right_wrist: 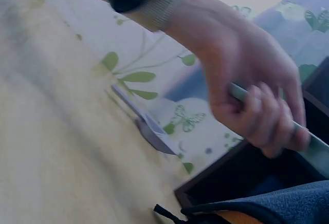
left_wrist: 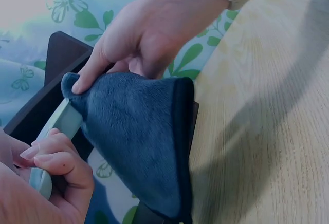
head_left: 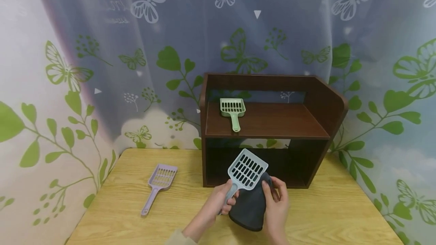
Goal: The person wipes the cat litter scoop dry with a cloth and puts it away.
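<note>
My left hand (head_left: 223, 199) grips the handle of a light blue litter scoop (head_left: 239, 185), its slotted head tilted up in front of the shelf. With my right hand (head_left: 276, 205) I pinch a dark grey-blue cloth (head_left: 250, 209) against the right edge of the scoop head. The cloth hangs down behind the scoop. In the left wrist view, the thumb of the right hand (left_wrist: 136, 39) presses the plush cloth (left_wrist: 136, 131) near the scoop's rim. The right wrist view shows the left fingers curled round the scoop handle (right_wrist: 237, 92), with an orange patch on the cloth's underside.
A purple litter scoop (head_left: 154, 190) lies on the wooden table (head_left: 112, 214) at the left. On the upper board of a dark brown two-level shelf (head_left: 272, 122) rests a green litter scoop (head_left: 235, 118). A patterned curtain (head_left: 190, 18) hangs behind.
</note>
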A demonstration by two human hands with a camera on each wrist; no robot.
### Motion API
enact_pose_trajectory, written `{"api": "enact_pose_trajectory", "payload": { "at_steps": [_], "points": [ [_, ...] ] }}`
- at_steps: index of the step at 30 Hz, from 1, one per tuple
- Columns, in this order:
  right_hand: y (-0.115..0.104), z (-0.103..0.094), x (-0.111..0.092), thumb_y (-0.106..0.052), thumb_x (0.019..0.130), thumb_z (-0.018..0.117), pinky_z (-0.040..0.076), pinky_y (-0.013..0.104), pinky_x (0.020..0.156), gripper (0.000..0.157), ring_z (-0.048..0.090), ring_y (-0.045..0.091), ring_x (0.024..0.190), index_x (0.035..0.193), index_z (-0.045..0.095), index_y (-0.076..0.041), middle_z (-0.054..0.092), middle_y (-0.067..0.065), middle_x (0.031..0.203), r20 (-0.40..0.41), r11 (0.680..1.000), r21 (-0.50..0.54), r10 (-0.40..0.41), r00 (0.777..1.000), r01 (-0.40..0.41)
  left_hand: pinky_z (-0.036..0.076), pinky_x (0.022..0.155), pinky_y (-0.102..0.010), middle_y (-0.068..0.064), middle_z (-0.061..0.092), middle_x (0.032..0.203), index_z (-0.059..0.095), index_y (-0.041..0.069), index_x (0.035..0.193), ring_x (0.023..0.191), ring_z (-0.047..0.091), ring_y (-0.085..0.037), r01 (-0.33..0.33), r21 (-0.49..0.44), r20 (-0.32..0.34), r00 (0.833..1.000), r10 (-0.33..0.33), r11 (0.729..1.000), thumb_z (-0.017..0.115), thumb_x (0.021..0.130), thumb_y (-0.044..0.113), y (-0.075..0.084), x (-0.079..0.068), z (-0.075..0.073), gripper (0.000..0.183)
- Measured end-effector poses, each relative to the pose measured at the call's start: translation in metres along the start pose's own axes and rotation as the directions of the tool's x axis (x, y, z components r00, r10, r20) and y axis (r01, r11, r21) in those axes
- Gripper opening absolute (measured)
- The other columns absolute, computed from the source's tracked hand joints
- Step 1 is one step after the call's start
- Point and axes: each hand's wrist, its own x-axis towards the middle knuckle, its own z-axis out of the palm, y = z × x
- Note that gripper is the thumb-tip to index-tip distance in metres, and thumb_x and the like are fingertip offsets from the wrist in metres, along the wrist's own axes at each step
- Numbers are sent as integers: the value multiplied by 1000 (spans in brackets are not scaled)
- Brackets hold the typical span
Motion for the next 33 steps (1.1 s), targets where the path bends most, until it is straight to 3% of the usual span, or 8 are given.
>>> {"api": "enact_pose_trajectory", "payload": {
  "at_steps": [9, 19, 25, 33],
  "points": [
    [-11, -11, 22, -15, 96, 72, 50, 10, 83, 32, 61, 5, 102, 123, 62, 0, 63, -8, 109, -19, 999, -40, -7, 1000, 6, 24, 44, -15, 5, 42, 65, 57, 7, 91, 48, 27, -1, 0, 27, 46, 999, -1, 1000, 37, 110, 40, 2, -6, -9, 43],
    [-20, -32, 34, -12, 95, 72, 50, 10, 83, 33, 64, 3, 99, 124, 63, 0, 68, -12, 105, 12, 996, -73, -43, 999, 44, 28, 47, -17, 5, 46, 63, 69, 0, 95, 48, 33, -2, -44, 103, 85, 996, 35, 994, 44, 108, 41, 34, -17, -18, 50],
    [-21, -40, 36, -15, 95, 73, 49, 9, 82, 33, 64, 1, 98, 124, 64, -2, 67, -13, 105, 6, 993, -116, -19, 1000, 20, 29, 47, -17, 4, 47, 62, 71, -3, 100, 47, 35, -3, -74, 124, 97, 993, 62, 989, 43, 109, 40, 57, -15, -10, 51],
    [-24, -44, 35, -15, 95, 73, 52, 12, 80, 32, 66, 4, 97, 123, 64, -1, 69, -10, 105, 22, 995, -98, -16, 1000, 18, 30, 48, -18, 1, 50, 65, 63, -4, 113, 49, 35, -4, -170, 136, 83, 984, 160, 976, 39, 111, 32, 84, 1, 11, 43]
  ]
}}
